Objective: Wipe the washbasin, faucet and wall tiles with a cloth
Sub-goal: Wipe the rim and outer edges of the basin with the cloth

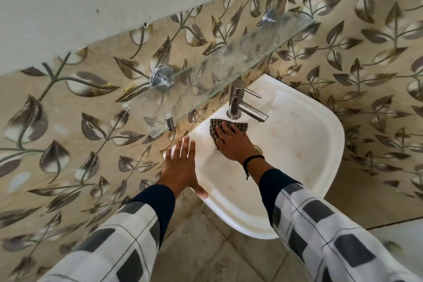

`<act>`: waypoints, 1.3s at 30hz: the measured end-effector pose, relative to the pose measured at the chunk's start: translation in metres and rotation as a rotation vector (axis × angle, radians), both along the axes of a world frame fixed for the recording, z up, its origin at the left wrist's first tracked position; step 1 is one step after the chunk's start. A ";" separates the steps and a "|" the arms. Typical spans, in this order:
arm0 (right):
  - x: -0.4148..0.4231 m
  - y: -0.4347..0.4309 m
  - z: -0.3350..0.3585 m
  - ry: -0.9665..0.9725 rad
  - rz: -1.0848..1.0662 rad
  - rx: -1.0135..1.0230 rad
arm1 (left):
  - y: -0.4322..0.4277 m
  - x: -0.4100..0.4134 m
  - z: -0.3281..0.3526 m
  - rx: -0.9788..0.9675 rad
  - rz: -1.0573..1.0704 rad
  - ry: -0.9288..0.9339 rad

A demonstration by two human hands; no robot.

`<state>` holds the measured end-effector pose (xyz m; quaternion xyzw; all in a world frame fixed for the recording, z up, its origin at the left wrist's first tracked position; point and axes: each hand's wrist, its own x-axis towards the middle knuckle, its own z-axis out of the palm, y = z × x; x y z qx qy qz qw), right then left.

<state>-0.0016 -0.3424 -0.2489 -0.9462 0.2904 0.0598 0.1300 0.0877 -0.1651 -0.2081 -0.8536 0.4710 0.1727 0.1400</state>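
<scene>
While resting the flat, straight-fingered left hand (180, 167) on the washbasin (334, 139) rim, presses the cloth (240, 126) beside the faucet (237, 101) under the right hand (233, 144), fingers straight.

glass shelf (206, 71) overhanging faucet (238, 101), basin bowl (297, 135) open rightward

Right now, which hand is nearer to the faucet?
Right. The right hand presses the cloth just below the faucet; the left hand rests flat on the basin rim, farther off.
</scene>
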 end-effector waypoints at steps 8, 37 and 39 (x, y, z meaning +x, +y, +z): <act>0.011 -0.010 0.004 -0.004 -0.013 -0.037 | -0.010 0.010 0.001 0.027 -0.125 0.048; 0.045 -0.002 -0.003 -0.118 -0.181 -0.072 | -0.042 0.033 0.001 0.032 -0.051 0.173; 0.043 0.000 -0.006 -0.132 -0.179 -0.036 | -0.044 0.035 0.004 0.043 -0.068 0.171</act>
